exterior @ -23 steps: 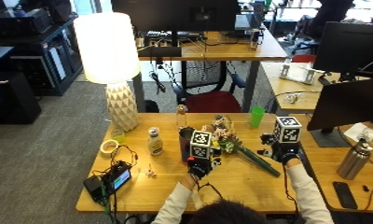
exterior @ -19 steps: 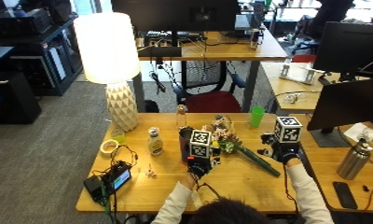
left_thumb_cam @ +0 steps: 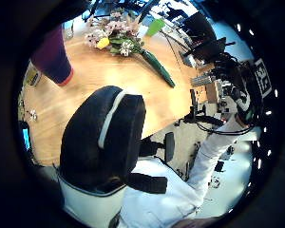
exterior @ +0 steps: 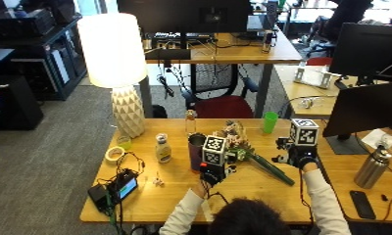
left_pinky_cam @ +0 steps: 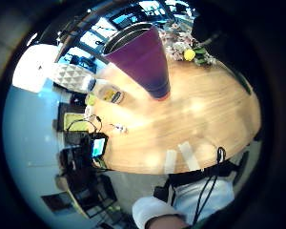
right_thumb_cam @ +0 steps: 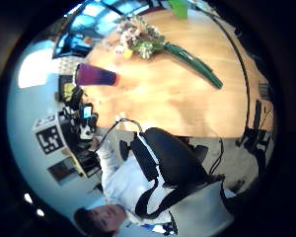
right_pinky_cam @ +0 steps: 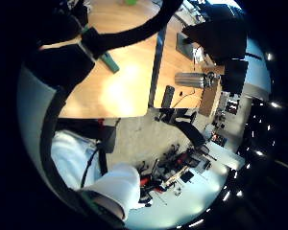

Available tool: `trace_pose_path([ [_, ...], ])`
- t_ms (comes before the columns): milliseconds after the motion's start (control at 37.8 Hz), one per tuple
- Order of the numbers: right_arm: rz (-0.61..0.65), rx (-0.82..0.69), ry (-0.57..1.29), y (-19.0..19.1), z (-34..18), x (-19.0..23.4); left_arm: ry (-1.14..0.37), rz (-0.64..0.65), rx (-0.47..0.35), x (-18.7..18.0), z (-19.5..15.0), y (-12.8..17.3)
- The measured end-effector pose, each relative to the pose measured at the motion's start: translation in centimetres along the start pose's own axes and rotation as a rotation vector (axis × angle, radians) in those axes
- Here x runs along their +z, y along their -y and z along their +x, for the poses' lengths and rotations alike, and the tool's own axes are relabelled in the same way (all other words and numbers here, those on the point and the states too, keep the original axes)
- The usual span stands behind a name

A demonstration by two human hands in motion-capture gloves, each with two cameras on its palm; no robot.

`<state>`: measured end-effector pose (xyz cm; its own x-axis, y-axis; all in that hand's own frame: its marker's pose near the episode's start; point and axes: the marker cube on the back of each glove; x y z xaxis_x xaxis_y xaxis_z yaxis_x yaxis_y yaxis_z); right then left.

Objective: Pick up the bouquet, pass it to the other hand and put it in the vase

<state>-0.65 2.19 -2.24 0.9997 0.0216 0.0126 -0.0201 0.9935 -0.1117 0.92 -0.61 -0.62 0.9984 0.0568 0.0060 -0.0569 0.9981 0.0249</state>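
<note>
The bouquet (exterior: 238, 147) of pale flowers lies flat on the wooden table (exterior: 163, 200), its green wrapped stem (exterior: 274, 171) pointing toward the person's right. A dark purple vase (exterior: 197, 149) stands upright just left of the blooms. My left hand (exterior: 212, 175) hovers over the table in front of the vase and the flower heads and holds nothing. My right hand (exterior: 302, 157) hangs above the table beside the stem's end, also holding nothing. The palm views show the bouquet (left_thumb_cam: 116, 40) (right_thumb_cam: 143, 42) resting on the wood beside the vase (left_pinky_cam: 143, 62), apart from both hands.
A white lamp (exterior: 121, 73) stands at the back left, with a dressing bottle (exterior: 162, 148), a clear bottle (exterior: 191, 122) and a tape roll (exterior: 114, 154) nearby. A green cup (exterior: 269, 122) sits behind the bouquet. A cabled device (exterior: 117, 188) lies front left; a metal flask (exterior: 372, 169) and phone (exterior: 359, 198) on the right.
</note>
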Motion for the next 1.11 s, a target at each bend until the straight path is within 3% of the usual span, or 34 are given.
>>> trace_pose_path([
  [132,-0.054,0.066,0.049,1.3,1.6,-0.6,0.013,0.028,0.033,0.8,0.7,1.1],
  [238,-0.163,0.235,0.106,2.9,3.0,-0.5,0.004,0.035,0.049,0.5,1.4,0.7],
  [370,-0.046,0.158,0.170,8.1,4.8,1.0,-0.003,0.020,0.055,-0.1,1.9,-0.3],
  [502,0.007,0.193,0.201,11.2,5.5,4.0,-0.003,0.022,0.059,0.1,1.6,-0.5],
  [555,-0.029,0.217,0.211,11.0,4.9,5.4,0.002,0.011,0.053,0.1,1.4,-0.8],
  [661,-0.257,0.232,0.238,6.0,1.7,7.5,0.009,-0.011,0.041,0.6,0.9,-1.0],
  [767,-0.359,0.286,0.211,6.0,1.5,11.1,-0.003,-0.015,0.050,1.2,0.8,-0.7],
  [1111,-0.189,0.284,0.097,8.4,1.2,16.2,0.005,-0.037,0.042,2.2,0.5,-0.2],
])
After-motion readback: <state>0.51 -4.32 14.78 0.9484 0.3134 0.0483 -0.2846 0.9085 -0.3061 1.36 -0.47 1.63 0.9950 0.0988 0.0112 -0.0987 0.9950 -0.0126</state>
